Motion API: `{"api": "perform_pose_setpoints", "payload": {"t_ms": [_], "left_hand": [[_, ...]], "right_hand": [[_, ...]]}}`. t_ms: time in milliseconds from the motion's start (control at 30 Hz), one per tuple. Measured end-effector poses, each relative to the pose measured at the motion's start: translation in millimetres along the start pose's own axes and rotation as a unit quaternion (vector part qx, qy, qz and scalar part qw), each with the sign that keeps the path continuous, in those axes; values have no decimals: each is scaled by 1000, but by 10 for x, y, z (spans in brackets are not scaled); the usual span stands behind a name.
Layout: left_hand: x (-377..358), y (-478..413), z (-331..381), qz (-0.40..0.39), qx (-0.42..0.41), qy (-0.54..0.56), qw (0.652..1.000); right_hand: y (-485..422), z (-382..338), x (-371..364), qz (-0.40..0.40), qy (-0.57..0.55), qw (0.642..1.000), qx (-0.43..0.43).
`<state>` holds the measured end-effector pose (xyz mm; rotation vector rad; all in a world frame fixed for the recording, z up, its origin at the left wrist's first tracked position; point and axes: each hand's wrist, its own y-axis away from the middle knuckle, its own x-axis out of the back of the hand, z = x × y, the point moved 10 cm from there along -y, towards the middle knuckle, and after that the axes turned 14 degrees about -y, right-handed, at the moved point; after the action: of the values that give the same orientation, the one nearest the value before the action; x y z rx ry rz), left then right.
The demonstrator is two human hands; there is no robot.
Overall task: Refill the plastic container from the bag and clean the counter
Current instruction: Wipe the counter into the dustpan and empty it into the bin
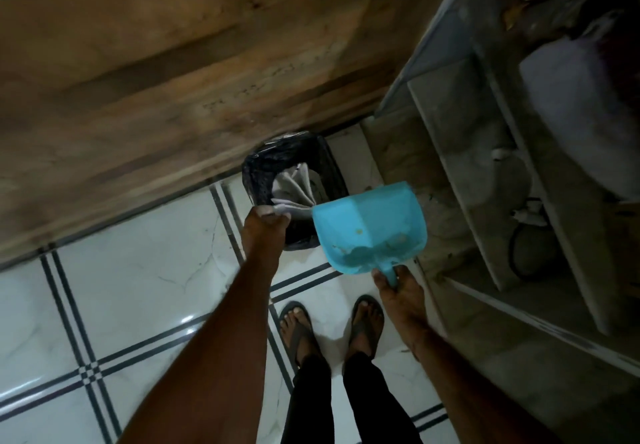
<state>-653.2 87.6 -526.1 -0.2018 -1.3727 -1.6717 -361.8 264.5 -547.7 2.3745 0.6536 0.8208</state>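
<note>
Looking straight down now. My left hand (265, 222) is curled tight on the near rim of the bin (273, 163), right where the black liner meets a folded sheet of paper (294, 190); I can't tell whether it pinches the liner alone or the paper too. My right hand (398, 291) is wrapped round the handle of the blue dustpan (367, 229), firm grasp, the pan tipped with its open lip pointing left at the bin's mouth, touching or just above the right rim.

A few pale crumbs and a yellowish speck (360, 231) sit in the pan, near the handle end, so I judge the tipping isn't finished. The bin stands on the white tiled floor (138, 270) against the wooden panel (173, 80) at the far side, with stone shelves (485, 166) to the right. My feet in sandals (298, 326) are just near of it.

The plastic container and the bag are nowhere in view, and neither is the counter top, so I can't confirm the refill. My read: refill likely behind us, sweepings gathered, and this is the dumping stage of the clean-up. Left to do, as I judge it: shake out the last crumbs and put the dustpan away.
</note>
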Motion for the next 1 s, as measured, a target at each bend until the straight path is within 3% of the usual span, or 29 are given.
{"api": "perform_pose_setpoints", "payload": {"t_ms": [267,467,633,1000], "left_hand": [[601,1646,654,-46,-122,-70,989],[1025,3028,1294,-68,-285,-134,947],[986,3836,1587,-96,-383,-189,899],[336,4804,2143,-143,-481,-241,831]], "right_hand": [[1150,-573,776,-12,-110,994,-19],[2289,-909,1623,14,-167,985,-33],[2922,-893,1986,34,-195,980,-26],[3369,-591,2606,123,-317,940,-30]]}}
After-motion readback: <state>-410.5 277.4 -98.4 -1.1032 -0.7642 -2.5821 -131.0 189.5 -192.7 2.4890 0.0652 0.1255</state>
